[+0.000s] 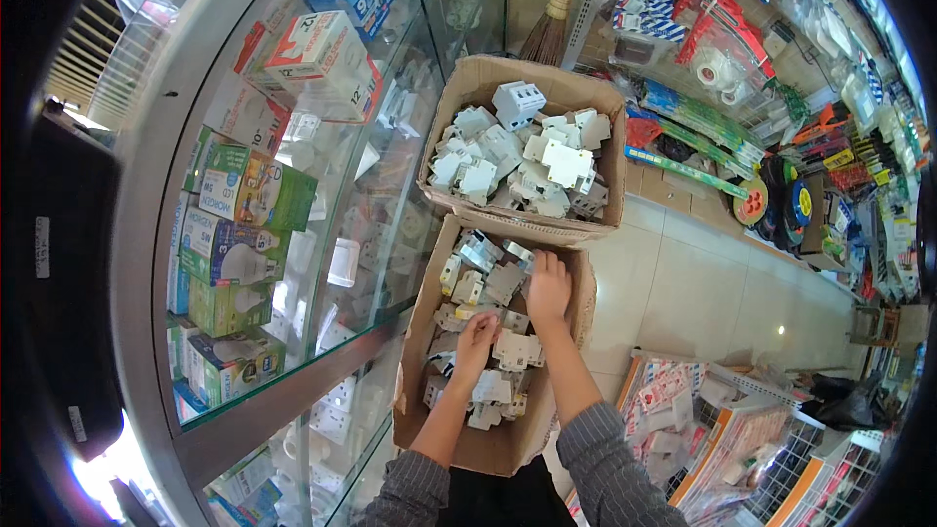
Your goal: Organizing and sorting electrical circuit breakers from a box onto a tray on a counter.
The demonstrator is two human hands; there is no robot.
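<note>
My left hand (476,340) reaches into the nearer cardboard box (505,450), its fingers curled close above white modular circuit breakers (516,349). Whether those fingers pinch anything is unclear. Along the box's right wall, my right hand (549,290) is lowered with the fingers bent beside a small white and blue breaker (520,252); its palm side and any contact are hidden. The breakers lie in a loose, jumbled heap, some with yellow marks. Directly beyond, a second cardboard box (545,228) holds more breakers, including a wider multi-pole one (519,104) on top.
A glass display cabinet (293,446) with boxed LED bulbs (245,249) stands close on the left. Behind the far box leans a broom (549,33). On the right are tiled floor (688,285), wire racks (798,446) of packaged goods and a stocked wall display (732,51).
</note>
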